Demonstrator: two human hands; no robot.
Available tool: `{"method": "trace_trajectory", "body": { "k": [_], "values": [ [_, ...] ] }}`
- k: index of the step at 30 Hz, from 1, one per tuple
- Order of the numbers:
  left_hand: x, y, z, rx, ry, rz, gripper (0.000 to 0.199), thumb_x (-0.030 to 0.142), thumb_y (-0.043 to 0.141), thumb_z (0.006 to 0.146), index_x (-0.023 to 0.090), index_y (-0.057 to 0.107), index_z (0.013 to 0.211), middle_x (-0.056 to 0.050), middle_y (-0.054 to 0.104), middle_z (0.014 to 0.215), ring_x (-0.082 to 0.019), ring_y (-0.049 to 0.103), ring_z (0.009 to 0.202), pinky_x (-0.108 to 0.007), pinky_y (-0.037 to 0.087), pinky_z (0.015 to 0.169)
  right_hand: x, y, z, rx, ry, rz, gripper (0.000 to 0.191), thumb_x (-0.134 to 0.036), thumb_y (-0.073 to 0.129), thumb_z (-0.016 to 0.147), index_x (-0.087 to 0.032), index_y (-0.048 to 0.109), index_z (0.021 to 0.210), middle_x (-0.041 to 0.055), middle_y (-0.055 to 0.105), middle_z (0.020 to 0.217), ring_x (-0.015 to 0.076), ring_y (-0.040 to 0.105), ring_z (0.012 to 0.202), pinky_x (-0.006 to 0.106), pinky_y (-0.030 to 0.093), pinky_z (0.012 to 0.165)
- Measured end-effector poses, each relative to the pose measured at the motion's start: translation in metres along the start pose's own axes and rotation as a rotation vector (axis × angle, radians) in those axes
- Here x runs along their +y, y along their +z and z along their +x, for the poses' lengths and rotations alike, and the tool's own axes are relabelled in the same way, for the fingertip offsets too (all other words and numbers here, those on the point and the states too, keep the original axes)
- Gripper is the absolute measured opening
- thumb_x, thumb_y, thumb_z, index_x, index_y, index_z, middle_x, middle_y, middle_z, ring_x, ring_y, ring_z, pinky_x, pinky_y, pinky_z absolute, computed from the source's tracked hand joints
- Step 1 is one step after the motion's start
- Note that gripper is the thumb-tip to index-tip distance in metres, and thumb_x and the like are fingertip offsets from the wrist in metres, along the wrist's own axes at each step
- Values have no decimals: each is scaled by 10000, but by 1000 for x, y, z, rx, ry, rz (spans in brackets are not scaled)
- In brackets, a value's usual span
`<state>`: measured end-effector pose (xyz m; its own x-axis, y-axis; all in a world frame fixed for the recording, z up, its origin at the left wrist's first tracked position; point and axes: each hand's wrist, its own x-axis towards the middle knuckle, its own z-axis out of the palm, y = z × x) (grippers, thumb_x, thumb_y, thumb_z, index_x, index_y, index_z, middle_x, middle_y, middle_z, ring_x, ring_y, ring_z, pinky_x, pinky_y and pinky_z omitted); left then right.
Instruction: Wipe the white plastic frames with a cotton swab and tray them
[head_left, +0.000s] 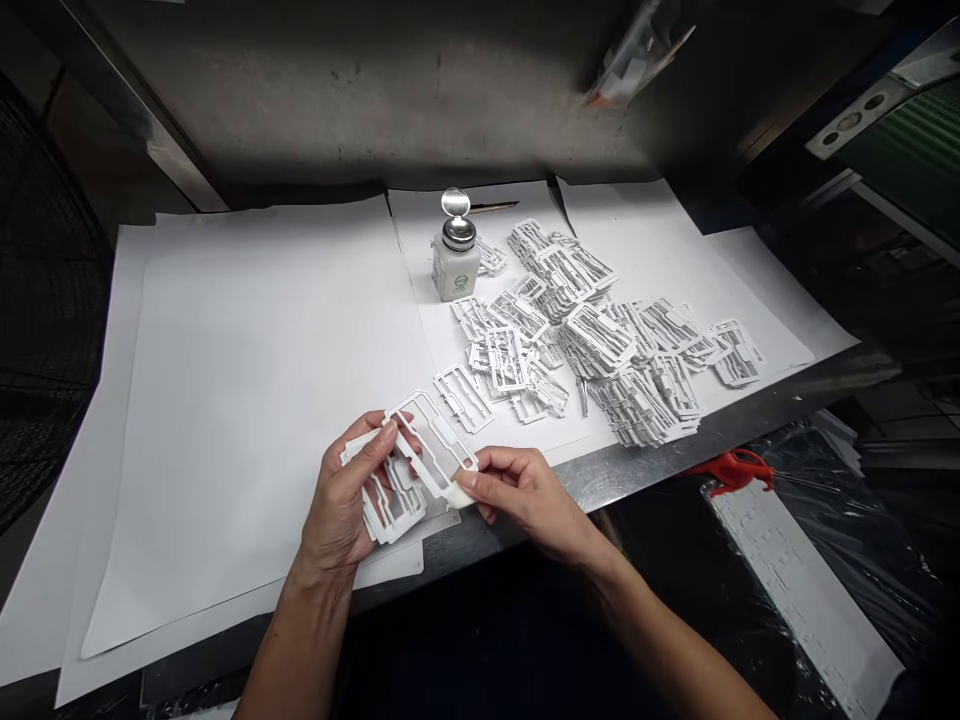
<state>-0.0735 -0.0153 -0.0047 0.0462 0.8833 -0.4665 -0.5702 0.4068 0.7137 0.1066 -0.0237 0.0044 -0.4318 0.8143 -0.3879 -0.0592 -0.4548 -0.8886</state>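
My left hand [349, 490] is closed around a small stack of thin white cut-out frames [395, 512] and also pinches one more white frame [431, 440] between thumb and fingers. That single frame tilts out to the right, above the stack. At its lower right corner, my right hand [529, 495] is closed, thumb against fingers, on a small soft-looking white wad [459, 495] that touches the frame's edge. Just beyond the hands, a loose white frame [463, 398] lies on the paper. The right fingertips partly hide the wad.
White paper sheets [247, 400] cover the metal table. Piles of similar frames [600, 335] spread to the right. A white bottle [455, 270] with its metal lid raised stands behind them. Red-handled scissors [731, 468] lie beyond the front edge, over black plastic.
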Motion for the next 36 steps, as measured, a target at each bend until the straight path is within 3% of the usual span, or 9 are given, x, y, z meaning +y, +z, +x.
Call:
{"method": "trace_trajectory", "body": {
  "k": [4,8,11,15,20,25,29,36],
  "values": [
    [-2,-1,-1,-91,-2,6,260,213,609,768,167,613,1024,-33,598,776,-129,572,610,-240,475,552,4,0,2,-7,8,108,212,-325,626,811,-134,577,735,-33,475,611,60,421,522,196,338,525],
    [-4,-3,1,-119,-16,-39,230,197,598,775,165,612,1002,-22,583,739,-126,574,621,-243,489,579,2,-6,2,-30,18,117,208,-330,644,795,-127,612,765,-25,510,636,59,447,535,198,370,540],
    [-5,-5,2,-101,-4,-66,226,188,601,774,169,612,998,-13,576,739,-110,567,616,-232,495,591,-3,-12,2,75,-33,70,190,-317,662,779,-134,638,822,-13,554,680,66,475,552,205,407,545],
    [-6,-4,3,-67,5,-53,245,201,628,758,172,613,1001,-13,573,751,-98,556,604,-226,497,590,-11,-5,-5,271,-207,-158,168,-296,671,778,-161,658,878,0,585,728,90,526,636,207,447,586],
    [-6,-1,2,-58,22,-33,257,209,642,751,171,613,1004,-12,567,731,-97,549,601,-211,483,567,-9,13,-13,255,-484,-603,177,-208,621,816,-154,640,984,30,592,824,108,538,697,224,465,629],
    [-8,-4,2,-82,-26,-24,247,202,624,769,162,617,1012,-8,567,708,-93,552,582,-211,479,561,-11,1,-8,405,-496,-727,104,-180,609,816,-153,638,912,25,583,793,105,526,650,235,464,608],
    [-11,-7,3,-89,-61,-48,266,204,626,769,155,620,1031,-4,565,688,-88,551,575,-205,477,565,-22,-2,-4,414,-538,-706,120,-186,601,827,-157,635,938,29,591,842,107,535,693,227,478,626],
    [-14,-3,-1,-124,-74,-35,280,212,635,763,152,613,1035,-15,579,692,-96,552,563,-204,470,542,-36,12,12,337,-625,-743,152,-216,551,864,-165,619,990,41,610,877,128,555,755,243,490,683]
  ]
}}
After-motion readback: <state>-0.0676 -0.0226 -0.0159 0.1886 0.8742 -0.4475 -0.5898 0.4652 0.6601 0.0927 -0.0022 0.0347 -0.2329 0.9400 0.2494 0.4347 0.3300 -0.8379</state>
